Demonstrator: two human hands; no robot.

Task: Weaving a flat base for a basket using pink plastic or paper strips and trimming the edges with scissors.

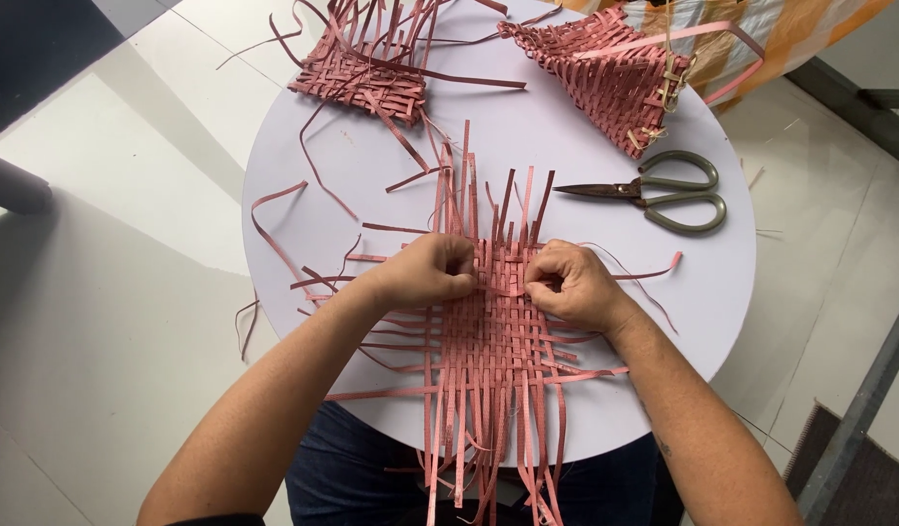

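Hands — left (425,273), right (571,284) — pinch flat pink strips of woven mat (493,341).

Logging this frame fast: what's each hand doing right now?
Left hand: closed, pinching a strip of the woven mat.
Right hand: closed, pinching the same mat's strips.

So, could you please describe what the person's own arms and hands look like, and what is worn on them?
Both forearms are bare from wrist to elbow, with no watch, bracelet, ring or glove to be seen on the left hand or the right hand. A scrap of dark sleeve shows at the bottom edge by the left elbow. A small dark mark, perhaps a tattoo, sits on the right forearm. Dark blue jeans show below the table.
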